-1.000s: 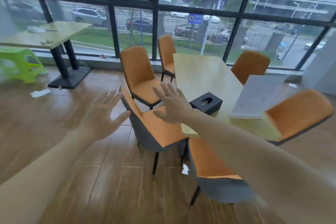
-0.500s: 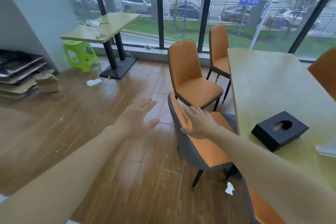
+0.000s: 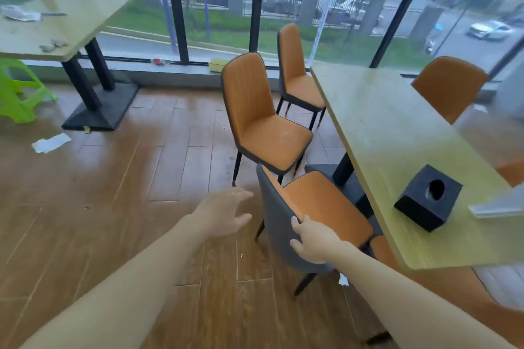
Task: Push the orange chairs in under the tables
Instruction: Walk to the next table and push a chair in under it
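The nearest orange chair point(image 3: 320, 201), grey-backed, stands beside the long pale table point(image 3: 380, 122), its seat partly under the edge. My right hand point(image 3: 314, 241) grips the top of its backrest. My left hand point(image 3: 224, 214) hovers open just left of that backrest, touching nothing. A second orange chair point(image 3: 263, 122) stands out from the table behind it. A third orange chair point(image 3: 295, 71) sits closer to the table near the window. Another orange chair point(image 3: 448, 85) is across the table.
A black tissue box point(image 3: 428, 197) lies on the table. A second table point(image 3: 56, 22) on a black pedestal stands at left with a green stool point(image 3: 17, 91) beside it. Paper scraps point(image 3: 51, 142) lie on the wooden floor. Windows line the far wall.
The view swung left and closer. My right hand slid from the chair's seat side onto the top of its backrest. My left hand stayed open beside it.
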